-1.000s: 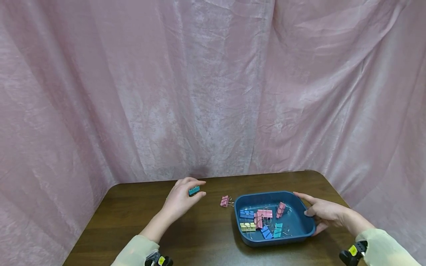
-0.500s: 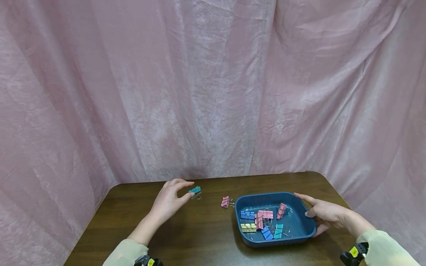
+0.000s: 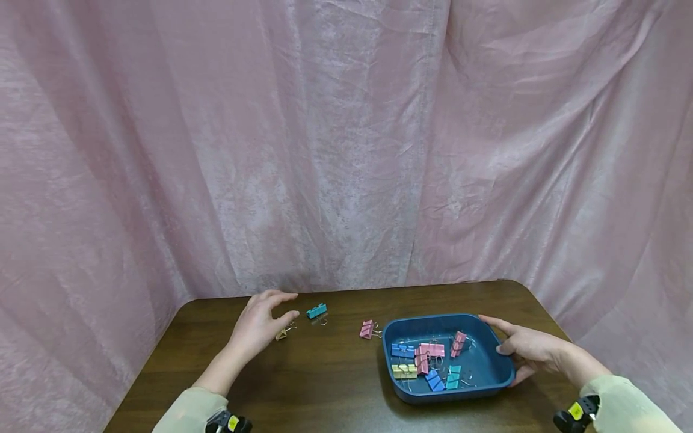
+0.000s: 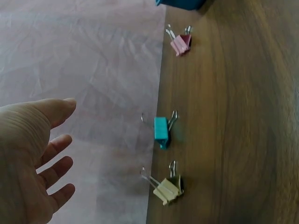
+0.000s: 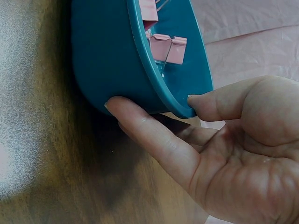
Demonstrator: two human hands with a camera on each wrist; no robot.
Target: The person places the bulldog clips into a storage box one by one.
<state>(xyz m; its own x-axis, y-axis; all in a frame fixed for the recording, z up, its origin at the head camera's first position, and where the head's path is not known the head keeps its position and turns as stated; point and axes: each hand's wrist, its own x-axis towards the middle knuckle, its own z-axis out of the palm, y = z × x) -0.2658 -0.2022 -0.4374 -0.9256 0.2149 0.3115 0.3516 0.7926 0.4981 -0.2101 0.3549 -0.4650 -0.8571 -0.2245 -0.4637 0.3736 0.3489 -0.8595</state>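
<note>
My left hand [image 3: 261, 317] hovers over the table's left half, thumb and fingers apart and holding nothing. Just under its thumb lies a yellow binder clip [image 3: 281, 333], partly hidden in the head view. A teal binder clip [image 3: 316, 310] rests to the right of the fingertips; both clips show fully in the left wrist view, the teal [image 4: 161, 130] and the yellow [image 4: 167, 190]. My right hand [image 3: 533, 347] grips the right end of a blue plastic tray [image 3: 455, 397], thumb at the rim [image 5: 161, 88] and fingers against the outer wall.
Inside the tray lie several binder clips: pink [image 3: 431, 349], blue [image 3: 403, 350], yellow [image 3: 404, 371] and teal [image 3: 453, 376]. Another pink binder clip [image 3: 366, 329] sits on the brown table [image 3: 325, 385] just left of the tray. A pink curtain [image 3: 346, 150] hangs behind the table's back edge.
My left hand has moved left, away from the teal binder clip, which stays on the table. The yellow clip under the thumb has come into view. Right hand and tray keep their place.
</note>
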